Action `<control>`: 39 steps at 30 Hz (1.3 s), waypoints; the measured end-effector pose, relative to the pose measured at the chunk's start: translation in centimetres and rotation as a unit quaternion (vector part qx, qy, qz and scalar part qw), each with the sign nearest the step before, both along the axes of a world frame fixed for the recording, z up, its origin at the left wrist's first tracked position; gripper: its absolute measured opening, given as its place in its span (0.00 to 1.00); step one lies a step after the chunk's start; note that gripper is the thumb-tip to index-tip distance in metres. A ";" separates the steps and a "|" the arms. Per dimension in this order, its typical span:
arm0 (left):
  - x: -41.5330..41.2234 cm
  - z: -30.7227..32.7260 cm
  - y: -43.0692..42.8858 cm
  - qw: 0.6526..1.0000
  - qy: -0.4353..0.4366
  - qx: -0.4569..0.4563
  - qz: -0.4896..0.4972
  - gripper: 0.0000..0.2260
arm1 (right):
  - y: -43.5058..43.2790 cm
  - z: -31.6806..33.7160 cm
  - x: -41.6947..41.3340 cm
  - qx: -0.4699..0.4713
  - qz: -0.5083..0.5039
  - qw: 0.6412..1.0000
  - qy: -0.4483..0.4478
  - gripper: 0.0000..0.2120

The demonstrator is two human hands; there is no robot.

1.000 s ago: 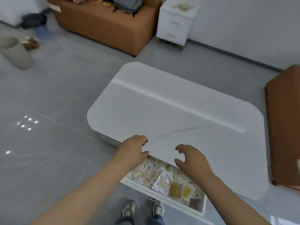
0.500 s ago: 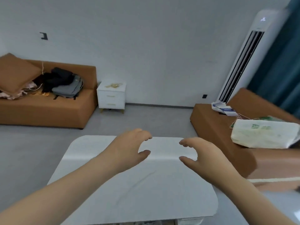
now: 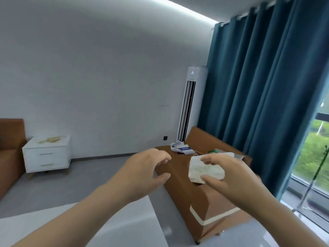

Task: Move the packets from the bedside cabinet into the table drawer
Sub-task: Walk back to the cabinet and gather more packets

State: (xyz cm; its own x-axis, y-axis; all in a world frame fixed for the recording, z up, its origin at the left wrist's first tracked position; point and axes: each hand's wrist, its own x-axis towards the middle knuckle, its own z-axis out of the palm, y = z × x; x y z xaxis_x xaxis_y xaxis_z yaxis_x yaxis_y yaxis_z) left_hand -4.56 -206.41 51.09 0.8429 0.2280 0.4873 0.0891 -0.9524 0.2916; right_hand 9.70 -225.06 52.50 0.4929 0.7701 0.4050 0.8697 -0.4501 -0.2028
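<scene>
First-person view across a living room. Both hands are raised in front of the camera and hold nothing. The left hand has its fingers loosely curled, with a wide gap to the thumb, and the right hand is shaped the same way. The right hand overlaps a crumpled white bag that seems to lie beyond it on a brown sofa — not in its grasp.

The packets are a small, flat, pale-gold scatter on top of the white bedside cabinet. The cabinet is a two-drawer unit on short legs against the far wall at left, well apart from the hands. The packets are too distant to count or read. A corner of the white worktop shows at the bottom; its drawer is out of view.

The step in hand looks like crossing to the cabinet to fetch packets. To do it well, turn left toward the cabinet and reach from above. Slide the thin packets together and pinch them as one stack — they look light and slippery, so a loose handful may shed some on the way back.
</scene>
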 end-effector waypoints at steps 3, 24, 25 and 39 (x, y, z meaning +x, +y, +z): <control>5.3 1.0 -2.9 1.000 -0.007 0.004 -0.010 0.18 | -3.8 1.4 4.3 0.017 -0.028 0.999 -0.005 0.18; 36.6 6.1 4.8 0.997 -0.067 -0.002 -0.034 0.16 | 1.8 6.9 33.2 0.072 -0.077 0.993 -0.053 0.18; 38.1 6.2 5.4 0.997 -0.070 -0.004 -0.035 0.16 | 2.5 6.9 34.7 0.074 -0.077 0.993 -0.051 0.19; 58.9 5.5 12.9 0.996 -0.077 0.025 0.039 0.16 | 12.6 6.8 57.6 0.077 -0.007 0.996 -0.042 0.19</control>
State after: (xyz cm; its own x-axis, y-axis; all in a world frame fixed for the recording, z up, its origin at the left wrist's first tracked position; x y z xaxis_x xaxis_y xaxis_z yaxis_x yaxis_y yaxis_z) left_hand 54.36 -193.54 56.54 0.7376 0.2629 0.6219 0.1218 -0.9578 0.2605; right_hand 67.31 -212.51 59.27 0.4635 0.6881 0.5583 0.8799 -0.4320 -0.1981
